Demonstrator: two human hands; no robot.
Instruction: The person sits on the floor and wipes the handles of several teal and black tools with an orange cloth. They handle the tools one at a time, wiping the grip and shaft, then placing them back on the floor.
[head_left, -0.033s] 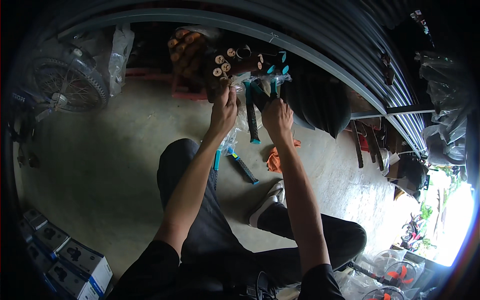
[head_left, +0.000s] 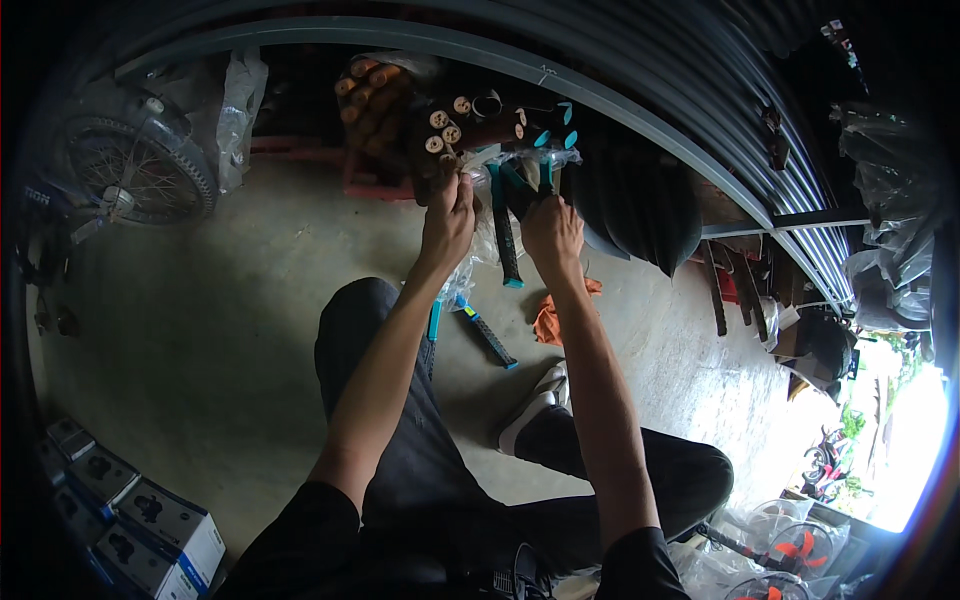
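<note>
My left hand [head_left: 448,225] is closed beside a bunched clear plastic bag [head_left: 487,240]; what its fingers pinch is hidden. My right hand [head_left: 553,230] wraps round the black part of a teal-and-black tool handle [head_left: 546,172], whose teal shaft shows above the fist. Between my hands hangs a second tool handle [head_left: 507,240] with a teal butt end, partly inside the plastic. The tools' heads do not show. Below, another teal-and-black handle [head_left: 490,340] lies on the floor, and a further teal shaft [head_left: 433,320] stands against my left knee.
Round wooden handle ends [head_left: 438,119] and teal ends [head_left: 570,140] stick out from a dark rack. An orange cloth [head_left: 547,322] lies near my shoe. A bicycle wheel [head_left: 140,170] stands left, boxes [head_left: 160,525] lower left, bagged fans [head_left: 795,550] lower right.
My right hand has shifted very slightly left with the handle. The hanging handle has swung a little to the right at its lower end.
</note>
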